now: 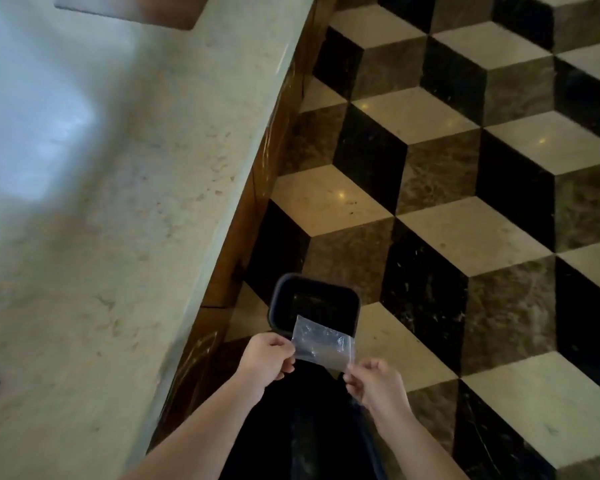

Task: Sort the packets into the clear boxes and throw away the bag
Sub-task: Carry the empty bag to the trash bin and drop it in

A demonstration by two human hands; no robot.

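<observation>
A small clear plastic bag (323,344) is stretched between both hands, low in the head view. My left hand (267,358) pinches its left edge and my right hand (374,382) pinches its lower right corner. The bag looks empty and crinkled. It hangs just above the near rim of a dark rectangular bin (314,303) that stands open on the floor. No packets or clear boxes are in view.
A pale stone counter (118,237) fills the left side, with its wooden cabinet front (257,188) running down beside the bin. The floor (465,168) is tiled in a black, brown and cream cube pattern. My dark clothing shows below the hands.
</observation>
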